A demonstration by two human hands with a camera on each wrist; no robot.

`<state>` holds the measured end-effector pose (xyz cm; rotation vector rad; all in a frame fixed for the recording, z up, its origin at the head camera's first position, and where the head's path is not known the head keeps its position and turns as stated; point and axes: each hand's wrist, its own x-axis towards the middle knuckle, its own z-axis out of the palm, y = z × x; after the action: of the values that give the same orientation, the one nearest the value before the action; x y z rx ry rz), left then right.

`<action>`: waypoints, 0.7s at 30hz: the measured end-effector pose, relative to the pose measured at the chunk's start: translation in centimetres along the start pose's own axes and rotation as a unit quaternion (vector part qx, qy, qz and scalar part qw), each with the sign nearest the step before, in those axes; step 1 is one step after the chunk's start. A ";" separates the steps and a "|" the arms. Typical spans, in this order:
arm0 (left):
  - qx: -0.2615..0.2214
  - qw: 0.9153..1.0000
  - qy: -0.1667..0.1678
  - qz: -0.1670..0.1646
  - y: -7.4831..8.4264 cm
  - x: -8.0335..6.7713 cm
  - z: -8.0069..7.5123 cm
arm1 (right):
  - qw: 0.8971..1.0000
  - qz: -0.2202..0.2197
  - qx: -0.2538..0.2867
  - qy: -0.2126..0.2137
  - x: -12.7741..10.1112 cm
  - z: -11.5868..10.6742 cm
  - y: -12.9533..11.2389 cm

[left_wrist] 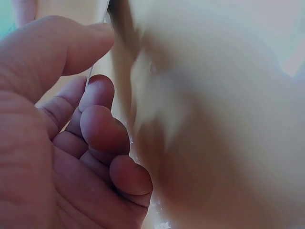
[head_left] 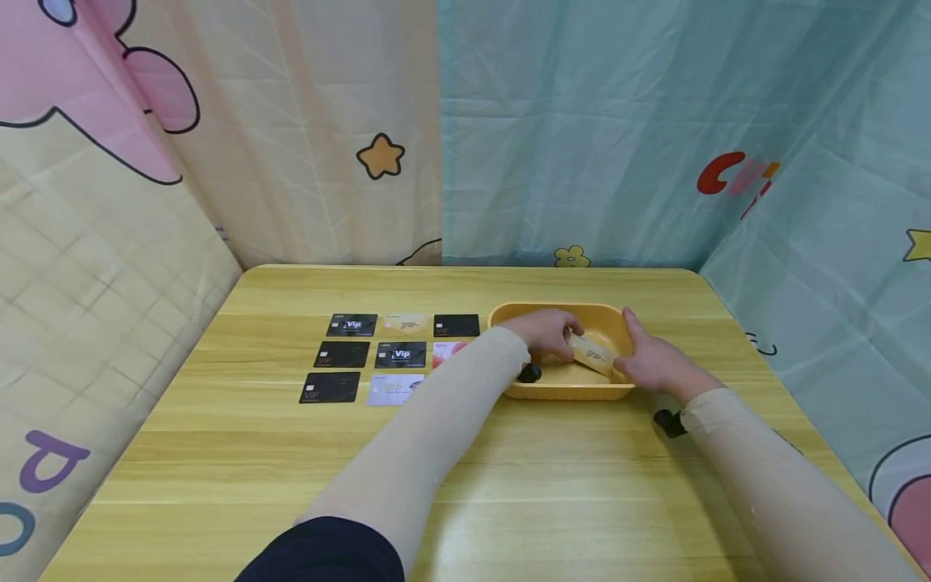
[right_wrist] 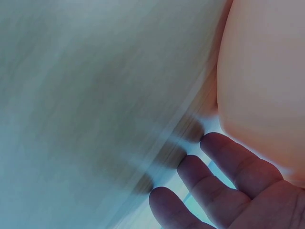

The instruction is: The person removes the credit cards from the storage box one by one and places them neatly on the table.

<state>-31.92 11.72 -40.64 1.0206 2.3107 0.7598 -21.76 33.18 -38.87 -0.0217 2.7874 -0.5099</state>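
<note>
"Vip" reads in white on the black card (head_left: 352,325) at the far left of the back row, well left of the fingers, and again on the black card (head_left: 401,354) in the middle of the grid. A smaller "VIP" stands on the black card (head_left: 457,326) nearest the left hand's fingers, on the two other black cards (head_left: 342,354) (head_left: 330,387), and faintly on the pale card (head_left: 394,390). Red letters "CU" show on the curtain (head_left: 735,173) beyond the right fingers.

Your right hand (right_wrist: 228,191) lies at the lower right with three fingers (right_wrist: 238,162) straight. The fingertips touch the blurred table (right_wrist: 95,95). The orange tray wall (right_wrist: 267,71) stands just beside them, upper right.
</note>
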 end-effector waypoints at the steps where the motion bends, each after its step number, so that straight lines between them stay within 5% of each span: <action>1: 0.001 1.000 0.000 0.000 0.0 0.1 0.0 | 1.000 0.000 0.000 0.000 0.0 0.0 0.0; 12: 0.024 1.000 0.010 0.017 0.5 0.2 -0.6 | 1.000 -0.003 0.002 0.001 -0.1 0.0 0.2; 21: 0.066 0.997 0.028 0.030 1.9 -1.5 -2.5 | 1.000 -0.008 -0.002 0.004 -0.1 -0.3 0.3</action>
<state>-31.65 10.88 -37.27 1.1438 2.4150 0.6734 -21.72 33.60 -38.67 -0.0441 2.7976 -0.5083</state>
